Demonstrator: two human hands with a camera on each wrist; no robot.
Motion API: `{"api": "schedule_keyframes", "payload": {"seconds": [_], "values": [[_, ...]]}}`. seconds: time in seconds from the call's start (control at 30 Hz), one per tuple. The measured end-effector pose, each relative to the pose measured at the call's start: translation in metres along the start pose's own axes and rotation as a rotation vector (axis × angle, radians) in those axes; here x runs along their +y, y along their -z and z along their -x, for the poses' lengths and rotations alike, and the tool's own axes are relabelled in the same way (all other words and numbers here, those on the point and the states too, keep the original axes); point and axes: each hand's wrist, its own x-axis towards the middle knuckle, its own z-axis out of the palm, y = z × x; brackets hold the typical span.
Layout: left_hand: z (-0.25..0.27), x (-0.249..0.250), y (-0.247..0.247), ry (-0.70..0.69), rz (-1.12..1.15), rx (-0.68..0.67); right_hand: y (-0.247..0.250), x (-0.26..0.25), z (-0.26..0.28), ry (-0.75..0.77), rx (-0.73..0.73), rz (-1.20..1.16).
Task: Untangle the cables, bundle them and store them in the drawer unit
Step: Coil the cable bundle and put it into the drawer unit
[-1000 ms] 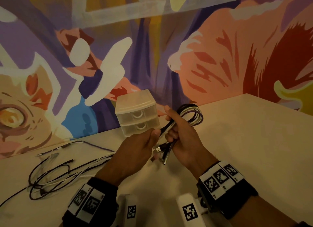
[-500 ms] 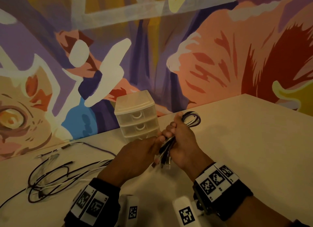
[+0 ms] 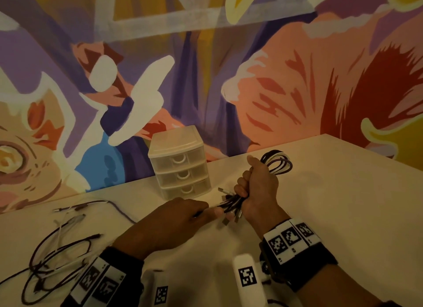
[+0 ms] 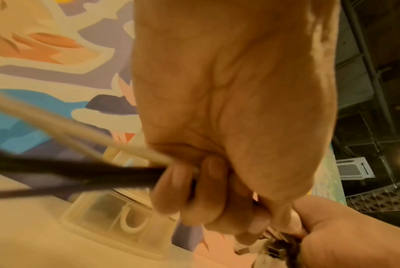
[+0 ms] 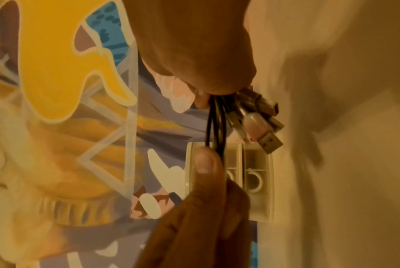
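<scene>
Painted wall (image 3: 251,54) fills the whole upper half of the head view, purple, orange and yellow shapes, and below it runs the pale bench (image 3: 343,203).

Starting at lower left of the frame: a loose tangle of cables (image 3: 57,256) lies spread on the bench, dark and white strands crossing, with a few plug ends trailing off toward the wall.

Moving to the middle: the translucent drawer unit (image 3: 180,164) stands on the bench against the wall, three drawers stacked, all pushed in, each with a ring handle.

Just below it, the left hand (image 3: 176,219) reaches across, back up, its fingertips pinching strands at the plug end of the bundle. In the left wrist view the fingers (image 4: 194,195) are curled round dark and white cable that runs off to the left edge.

Now right of centre: the right hand (image 3: 261,187) is a closed fist wrapped round the cable bundle (image 3: 278,163), held above the bench, just right of the drawer unit. Coiled loops, black, white and purple, stick out of the top of the fist; the USB plugs (image 3: 231,206) fan out below it, toward the left hand. The right wrist view shows those plugs (image 5: 263,123) bunched together.
</scene>
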Motion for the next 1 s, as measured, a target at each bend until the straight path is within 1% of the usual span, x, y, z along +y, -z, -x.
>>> {"api": "schedule_keyframes", "payload": {"seconds": [0.07, 0.13, 0.2, 0.27, 0.3, 0.37, 0.43, 0.47, 0.57, 0.7, 0.77, 0.83, 0.87, 0.93, 1.0], "values": [[-0.001, 0.004, -0.001, -0.018, -0.05, -0.002, -0.001, 0.002, 0.002, 0.014, -0.003, 0.046], [-0.002, 0.002, -0.001, -0.031, -0.087, 0.024, -0.002, 0.002, 0.003, 0.025, -0.01, 0.054], [-0.001, -0.004, 0.0, -0.027, -0.08, 0.073, -0.005, -0.001, 0.003, 0.04, -0.031, 0.017], [0.001, -0.009, 0.003, -0.027, -0.081, 0.116, -0.006, -0.006, 0.003, 0.028, -0.091, -0.036], [0.001, -0.01, 0.006, -0.024, -0.09, 0.131, -0.006, -0.008, 0.002, -0.005, -0.137, -0.049], [0.0, -0.02, 0.013, 0.008, -0.074, 0.138, -0.006, -0.009, 0.002, -0.125, -0.269, -0.026], [0.001, -0.036, 0.02, 0.078, -0.01, 0.125, -0.007, -0.005, 0.003, -0.243, -0.387, 0.058], [0.004, -0.045, 0.024, 0.118, 0.022, 0.107, -0.007, -0.002, 0.005, -0.272, -0.416, 0.108], [0.016, -0.062, 0.037, 0.216, 0.094, -0.001, -0.01, 0.005, 0.008, -0.249, -0.404, 0.228], [0.032, -0.056, 0.052, 0.281, 0.122, -0.028, -0.013, 0.006, 0.015, -0.132, -0.308, 0.302], [0.038, -0.041, 0.057, 0.256, 0.136, -0.105, -0.013, 0.007, 0.016, -0.041, -0.245, 0.337], [0.042, -0.022, 0.061, 0.173, 0.163, -0.171, -0.012, 0.007, 0.016, 0.033, -0.195, 0.38], [0.043, -0.013, 0.064, 0.126, 0.155, -0.171, -0.012, 0.008, 0.016, 0.053, -0.19, 0.413], [0.044, -0.003, 0.07, 0.05, 0.096, -0.088, -0.012, 0.01, 0.017, 0.035, -0.239, 0.504], [0.045, -0.003, 0.078, 0.016, 0.06, 0.028, -0.012, 0.013, 0.023, -0.082, -0.373, 0.583]]}}
